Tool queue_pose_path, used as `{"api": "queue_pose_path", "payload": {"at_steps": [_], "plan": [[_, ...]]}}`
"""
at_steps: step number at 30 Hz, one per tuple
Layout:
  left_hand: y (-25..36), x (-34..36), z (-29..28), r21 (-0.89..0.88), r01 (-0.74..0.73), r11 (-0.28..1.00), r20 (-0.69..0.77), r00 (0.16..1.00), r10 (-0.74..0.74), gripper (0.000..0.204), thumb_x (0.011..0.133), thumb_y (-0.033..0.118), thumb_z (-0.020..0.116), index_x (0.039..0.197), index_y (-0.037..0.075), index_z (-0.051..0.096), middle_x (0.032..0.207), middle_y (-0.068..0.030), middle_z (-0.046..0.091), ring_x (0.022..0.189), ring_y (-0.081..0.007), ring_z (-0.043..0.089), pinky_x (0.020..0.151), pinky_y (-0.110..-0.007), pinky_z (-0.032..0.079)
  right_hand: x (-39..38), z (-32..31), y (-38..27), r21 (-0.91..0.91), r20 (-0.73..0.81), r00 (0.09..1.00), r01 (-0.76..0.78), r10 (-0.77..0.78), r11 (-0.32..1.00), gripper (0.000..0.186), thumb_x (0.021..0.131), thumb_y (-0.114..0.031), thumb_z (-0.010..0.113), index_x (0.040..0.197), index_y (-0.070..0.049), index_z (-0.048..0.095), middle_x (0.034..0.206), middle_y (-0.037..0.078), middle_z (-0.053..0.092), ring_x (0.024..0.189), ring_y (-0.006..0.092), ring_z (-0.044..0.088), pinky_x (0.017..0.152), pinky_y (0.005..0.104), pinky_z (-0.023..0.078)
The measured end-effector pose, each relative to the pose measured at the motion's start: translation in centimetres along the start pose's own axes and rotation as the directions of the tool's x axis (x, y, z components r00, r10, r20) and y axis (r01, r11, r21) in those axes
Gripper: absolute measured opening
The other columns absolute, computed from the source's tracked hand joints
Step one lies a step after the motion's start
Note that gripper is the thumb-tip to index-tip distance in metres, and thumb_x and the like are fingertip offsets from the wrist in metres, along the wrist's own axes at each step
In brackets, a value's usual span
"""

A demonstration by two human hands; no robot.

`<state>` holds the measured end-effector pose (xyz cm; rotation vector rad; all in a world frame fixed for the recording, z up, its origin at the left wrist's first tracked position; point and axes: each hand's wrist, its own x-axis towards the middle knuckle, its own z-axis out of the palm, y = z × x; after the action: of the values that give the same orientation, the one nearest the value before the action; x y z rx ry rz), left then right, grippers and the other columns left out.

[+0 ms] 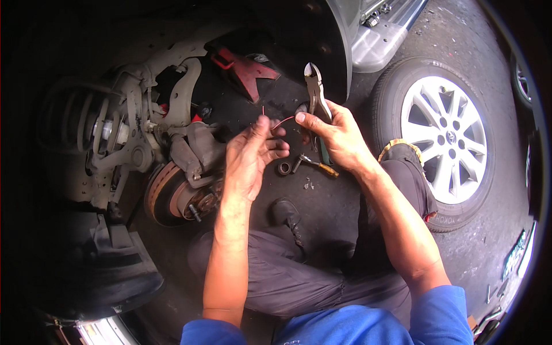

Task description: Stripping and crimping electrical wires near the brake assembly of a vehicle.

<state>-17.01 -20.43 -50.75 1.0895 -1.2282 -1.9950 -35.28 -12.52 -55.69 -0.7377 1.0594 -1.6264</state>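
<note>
A thin reddish wire [283, 121] runs between my two hands, with one end sticking up past my left fingertips. My left hand [246, 156] pinches it between thumb and index finger, the other fingers loosely curled. My right hand [347, 141] is closed round a pair of diagonal cutters [314, 92], jaws pointing up and away from me. Its thumb also presses the wire's other end near the cutters. Most of the cutters' handles are hidden by my fingers. Below the hands, a ratchet [303, 163] with a yellow handle and a dark socket [284, 168] lie on the floor.
To the left are a brake disc [156, 194], a caliper [187, 150] and a coil spring [86, 118] under a raised car. A red jack stand [248, 75] stands beyond my hands. A wheel [445, 141] lies at the right, beside my knee.
</note>
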Motion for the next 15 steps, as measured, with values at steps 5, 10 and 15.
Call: {"api": "queue_pose_path", "payload": {"at_steps": [5, 10, 15], "plan": [[-0.5, -0.4, 1.2, 0.219, -0.234, 0.947, -0.033, 0.968, 0.247, 0.018, 0.102, 0.015, 0.072, 0.109, -0.002, 0.073, 0.095, -0.009, 0.074, 0.081, -0.0169, 0.071, 0.074, -0.029, 0.059, -0.1, -0.1, 0.1, -0.09, 0.011, 0.999, -0.049, 0.05, 0.995, 0.023, 0.1, -0.026, 0.075, 0.099, -0.005, 0.066, 0.077, 0.0, 0.066, 0.068, 0.0082, 0.062, 0.065, 0.0268, 0.051], [-0.2, 0.3, 1.2, 0.799, -0.6, 0.038, 0.349, 0.513, 0.784, 0.01, 0.098, 0.003, 0.072, 0.104, -0.002, 0.077, 0.095, -0.0086, 0.076, 0.078, -0.0143, 0.072, 0.07, -0.029, 0.058, -0.5, 0.3, 0.6, 0.515, 0.138, 0.926, -0.369, 0.35, 0.773, 0.014, 0.098, -0.017, 0.072, 0.104, -0.005, 0.069, 0.09, 0.003, 0.067, 0.077, 0.013, 0.065, 0.071, 0.0333, 0.057], [0.0, 0.0, 0.9, 0.344, -0.321, 0.882, 0.069, 0.946, 0.317, 0.043, 0.102, 0.016, 0.073, 0.137, -0.006, 0.061, 0.125, -0.0164, 0.07, 0.094, -0.0191, 0.073, 0.082, -0.034, 0.063, 0.0, 0.4, 0.7, 0.198, 0.012, 0.99, -0.139, 0.139, 0.97, 0.019, 0.1, -0.022, 0.074, 0.103, -0.004, 0.067, 0.077, 0.0, 0.065, 0.067, 0.0106, 0.066, 0.061, 0.0271, 0.053]]}}
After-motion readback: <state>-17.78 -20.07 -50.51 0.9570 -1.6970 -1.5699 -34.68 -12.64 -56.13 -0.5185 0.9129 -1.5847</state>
